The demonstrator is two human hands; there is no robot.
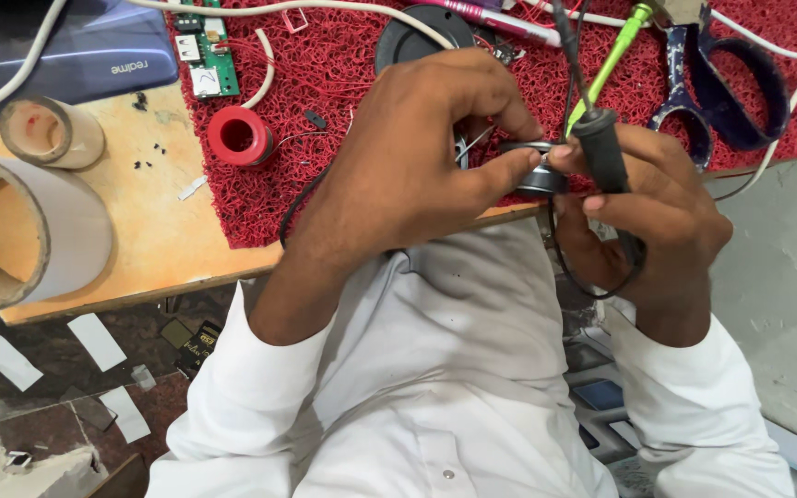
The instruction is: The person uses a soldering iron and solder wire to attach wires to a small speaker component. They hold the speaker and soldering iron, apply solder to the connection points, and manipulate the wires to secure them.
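the left hand (417,152) pinches a small round metal part (539,171) between thumb and fingers, just past the near edge of the wooden table (154,235), and the right hand (643,217) is closed around the black handle of a soldering iron (601,138), whose green shaft slants up to the far right. the two hands touch at the part, so the hot end of the tool (its tip is hidden behind the fingers) seems very near bare skin; a slip of either grip could burn a fingertip or scorch the white shirt (454,369) directly beneath. the black cord (565,267) loops under the right palm and could snag and jerk the iron off its spot, and the part, held only by fingertips over the lap, could drop to the floor. counted on the red mat (325,65): one red spool (240,136), one green circuit board (209,51), one black disc (417,32) at the far edge, one pair of dark blue scissors (726,88) at the far right. on the bare wood to the left stand two cardboard tape cores (48,129), one small and one large, and a dark blue box (76,51) lies at the far left under a white cable (11,78).
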